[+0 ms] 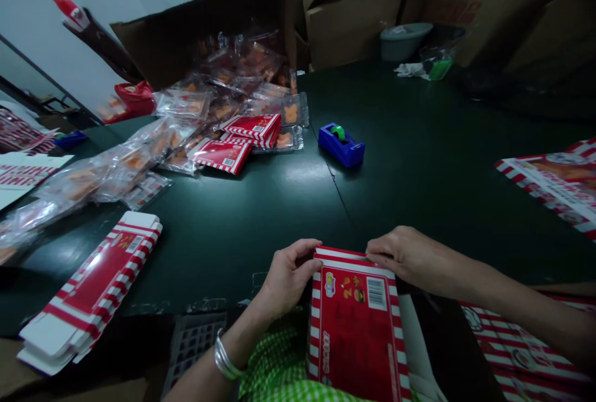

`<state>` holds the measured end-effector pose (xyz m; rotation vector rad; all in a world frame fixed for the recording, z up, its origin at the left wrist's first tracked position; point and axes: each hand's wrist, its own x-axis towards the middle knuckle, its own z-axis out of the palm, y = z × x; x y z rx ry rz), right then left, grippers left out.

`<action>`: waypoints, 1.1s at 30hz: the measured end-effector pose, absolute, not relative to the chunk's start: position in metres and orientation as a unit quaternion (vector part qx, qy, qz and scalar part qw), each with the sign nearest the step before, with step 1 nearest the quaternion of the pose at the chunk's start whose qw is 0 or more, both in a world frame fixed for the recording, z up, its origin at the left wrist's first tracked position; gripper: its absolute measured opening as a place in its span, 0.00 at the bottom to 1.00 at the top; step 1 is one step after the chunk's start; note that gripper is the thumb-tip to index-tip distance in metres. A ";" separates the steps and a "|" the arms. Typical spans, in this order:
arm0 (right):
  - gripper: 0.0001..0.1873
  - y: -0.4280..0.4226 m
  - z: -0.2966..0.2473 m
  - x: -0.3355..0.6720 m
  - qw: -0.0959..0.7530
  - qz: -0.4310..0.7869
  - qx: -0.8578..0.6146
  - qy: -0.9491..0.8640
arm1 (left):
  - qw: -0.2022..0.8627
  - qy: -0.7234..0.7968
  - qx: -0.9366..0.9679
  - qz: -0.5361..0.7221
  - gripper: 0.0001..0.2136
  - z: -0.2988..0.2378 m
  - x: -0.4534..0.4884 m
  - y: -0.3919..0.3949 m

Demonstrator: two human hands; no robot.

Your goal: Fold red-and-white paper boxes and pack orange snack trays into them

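A red carton (pixel 356 334) with white stripes, a barcode and small food pictures lies over my lap at the table's front edge. My left hand (pixel 288 275) pinches its upper left corner between thumb and fingers. At the upper right corner, my right hand (pixel 405 256) grips the striped top flap. A white flap shows beside the carton's right side; its lower end runs out of view. Beyond my hands sits a blue tape dispenser (pixel 341 144) with a green roll. To the left lies a stack of flattened red-and-white cartons (pixel 100 284).
Plastic-wrapped orange pieces (pixel 223 89) spill from an open cardboard box (pixel 153 42), with red printed packets (pixel 222 154) on them. Striped printed sheets (pixel 559 178) lie at right. A grey tub (pixel 404 42) stands at the back before large cardboard boxes (pixel 356 23).
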<state>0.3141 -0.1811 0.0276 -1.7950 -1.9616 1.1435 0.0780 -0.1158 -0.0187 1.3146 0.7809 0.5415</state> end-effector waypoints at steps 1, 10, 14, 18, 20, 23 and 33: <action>0.16 -0.181 0.027 0.313 0.120 0.380 -0.620 -0.676 | 0.685 0.350 0.592 0.241 0.10 -0.018 0.078 -0.115; 0.10 -0.195 0.033 0.318 0.183 0.426 -0.577 -0.673 | 0.686 0.330 0.615 0.207 0.06 -0.016 0.073 -0.105; 0.18 -0.220 0.003 0.303 0.340 0.425 -0.615 -0.570 | 0.661 0.350 0.625 0.223 0.07 -0.018 0.065 -0.109; 0.22 -0.243 -0.029 0.281 0.437 0.354 -0.669 -0.486 | 0.645 0.417 0.592 0.245 0.10 -0.021 0.069 -0.120; 0.20 -0.240 -0.029 0.287 0.430 0.359 -0.656 -0.507 | 0.649 0.445 0.565 0.248 0.12 -0.023 0.074 -0.122; 0.14 -0.200 -0.013 0.326 0.411 0.381 -0.640 -0.525 | 0.674 0.443 0.543 0.236 0.15 -0.025 0.082 -0.118; 0.22 -0.008 -0.001 0.396 0.463 0.229 -0.769 -0.377 | 0.696 0.413 0.520 0.274 0.20 -0.047 0.087 -0.102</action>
